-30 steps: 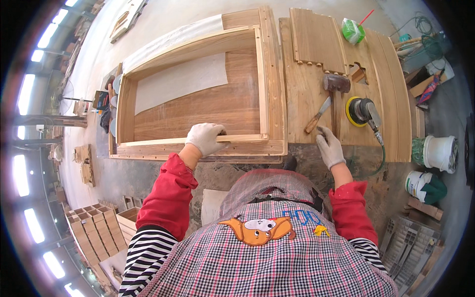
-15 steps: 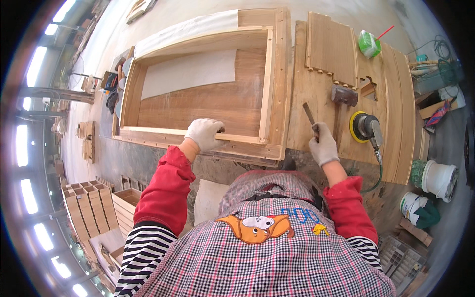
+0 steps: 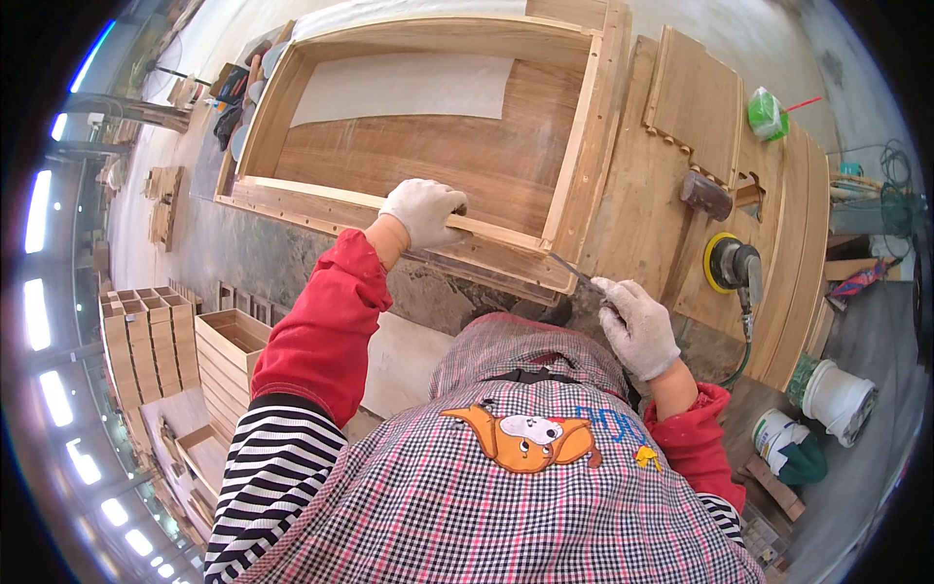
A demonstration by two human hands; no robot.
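My gloved left hand point(image 3: 423, 212) is closed over the near rail of a light wooden frame point(image 3: 501, 234), its fingertips hidden on the rail's far side. This frame sits inside a larger wooden frame point(image 3: 595, 146), around a brown panel point(image 3: 418, 156) partly covered by a white sheet point(image 3: 404, 90). My gloved right hand point(image 3: 637, 329) grips a narrow flat metal blade point(image 3: 566, 265), seen almost edge-on; its handle end is hidden in the fingers. The blade's tip meets the frame's near right corner in view, though I cannot tell whether it touches.
On the board to the right lie a dark-headed mallet point(image 3: 707, 195), a round sander point(image 3: 732, 263) with a hose, slatted wood panels point(image 3: 693, 102) and a green-and-white pack point(image 3: 767, 115). White buckets point(image 3: 839, 401) stand at the right; wooden drawer boxes point(image 3: 149, 346) are stacked at the left.
My right hand has swung left and down, bringing the blade from over the right-hand board to the frame's near right corner. My left hand stays on the rail. The view has shifted.
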